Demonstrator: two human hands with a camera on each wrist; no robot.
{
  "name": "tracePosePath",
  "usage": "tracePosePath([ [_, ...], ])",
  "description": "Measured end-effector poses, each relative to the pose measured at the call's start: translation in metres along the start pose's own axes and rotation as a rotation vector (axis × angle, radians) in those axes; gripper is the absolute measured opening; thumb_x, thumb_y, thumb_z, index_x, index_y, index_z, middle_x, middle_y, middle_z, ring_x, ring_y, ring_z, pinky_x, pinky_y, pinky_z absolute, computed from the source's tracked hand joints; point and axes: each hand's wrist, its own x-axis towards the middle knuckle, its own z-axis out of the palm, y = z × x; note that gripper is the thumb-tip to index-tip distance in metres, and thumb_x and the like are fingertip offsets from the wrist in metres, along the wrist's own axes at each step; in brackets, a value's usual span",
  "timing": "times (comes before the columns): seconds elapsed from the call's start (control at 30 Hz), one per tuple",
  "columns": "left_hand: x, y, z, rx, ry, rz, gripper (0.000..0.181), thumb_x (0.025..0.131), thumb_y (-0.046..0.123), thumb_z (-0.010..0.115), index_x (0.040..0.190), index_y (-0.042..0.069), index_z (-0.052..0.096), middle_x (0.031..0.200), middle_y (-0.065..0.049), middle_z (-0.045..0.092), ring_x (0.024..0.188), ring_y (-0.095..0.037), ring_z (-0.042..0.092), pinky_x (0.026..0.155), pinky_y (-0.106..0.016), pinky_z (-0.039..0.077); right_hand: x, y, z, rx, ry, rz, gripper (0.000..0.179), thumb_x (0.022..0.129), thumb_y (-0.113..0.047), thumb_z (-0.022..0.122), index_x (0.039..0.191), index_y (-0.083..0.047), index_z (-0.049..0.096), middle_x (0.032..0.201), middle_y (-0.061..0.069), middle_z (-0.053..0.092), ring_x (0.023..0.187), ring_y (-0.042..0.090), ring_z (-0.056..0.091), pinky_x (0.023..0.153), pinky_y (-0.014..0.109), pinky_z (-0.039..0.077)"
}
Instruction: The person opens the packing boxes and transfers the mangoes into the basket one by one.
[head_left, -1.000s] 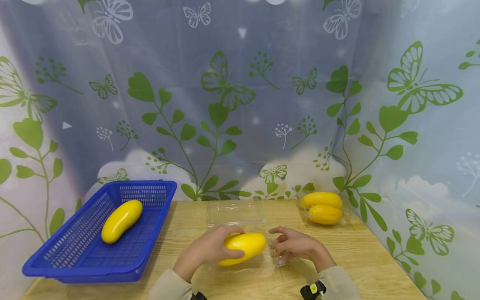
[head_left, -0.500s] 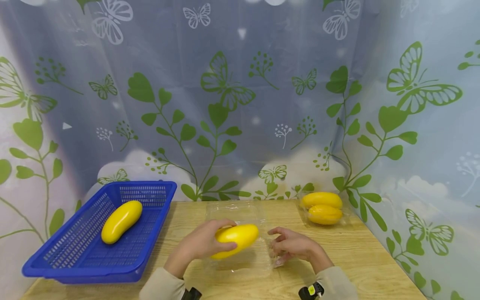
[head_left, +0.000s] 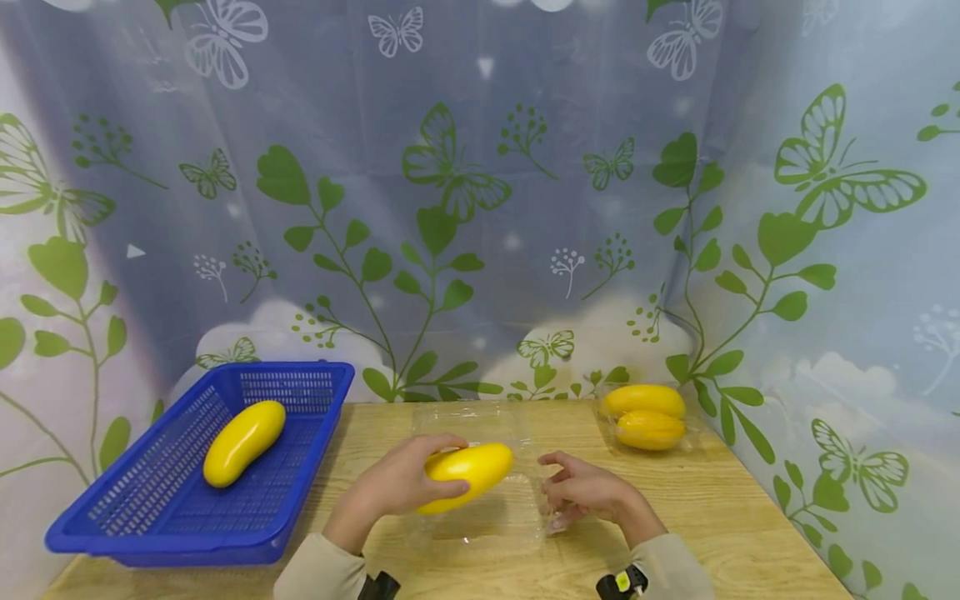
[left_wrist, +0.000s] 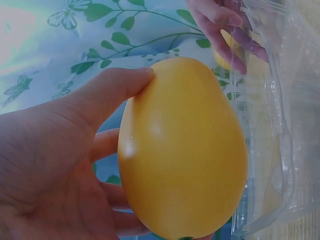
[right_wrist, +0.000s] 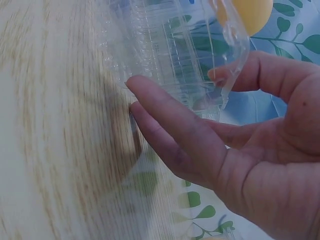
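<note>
In the head view my left hand [head_left: 393, 483] grips a glossy yellow mango [head_left: 472, 473], thumb on the near side and fingers round the far side. The left wrist view has this mango [left_wrist: 185, 150] large and smooth, with a small green spot at its lower end. The mango overlaps an opened clear plastic clamshell box [head_left: 480, 540] on the table, its lid lying back. My right hand [head_left: 588, 492] is at the box's right side. In the right wrist view, the thumb and fingers of that hand [right_wrist: 220, 140] hold the wall of the clear box [right_wrist: 155, 50].
A blue perforated basket [head_left: 318, 479] at the left holds one yellow mango [head_left: 243, 443]. Two more mangoes [head_left: 648, 417] sit in clear packaging at the back right of the wooden table [head_left: 720, 517]. A butterfly-patterned curtain [head_left: 465, 250] hangs behind.
My left hand has raised the mango from the clear box and moved it slightly left and away. The right hand has stayed at the box's right side.
</note>
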Motion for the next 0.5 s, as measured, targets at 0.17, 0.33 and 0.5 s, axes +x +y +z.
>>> tracePosePath([
  [0.17,-0.0003,-0.0016,-0.0018,0.019,0.018,-0.013,0.055,0.092,0.036,0.077,0.138,0.008,0.063,0.133,-0.012,0.069,0.098,-0.018,0.060,0.083,-0.040,0.052,0.0003,-0.0001,-0.0003,0.003,0.001,-0.002,0.074,0.097,-0.006,0.057,0.159,0.004,0.017,0.135,0.031,0.045,0.097,0.025,0.063,0.068,0.031,0.063],
  [0.33,-0.0015,-0.0029,-0.0040,0.030,0.038,0.003,0.054,0.092,0.035,0.078,0.136,0.008,0.065,0.131,-0.012,0.070,0.098,-0.018,0.060,0.083,-0.040,0.051,0.0003,0.0002,-0.0001,-0.001,0.009,-0.002,0.073,0.098,-0.006,0.056,0.158,0.004,0.017,0.137,0.033,0.044,0.099,0.027,0.064,0.067,0.030,0.063],
  [0.5,-0.0030,-0.0027,-0.0058,0.030,0.045,0.003,0.054,0.092,0.036,0.077,0.137,0.008,0.064,0.133,-0.012,0.068,0.098,-0.018,0.060,0.082,-0.040,0.051,0.0006,0.0013,0.0002,-0.020,0.042,0.003,0.071,0.097,-0.004,0.056,0.158,0.004,0.020,0.138,0.033,0.043,0.099,0.029,0.065,0.065,0.030,0.062],
])
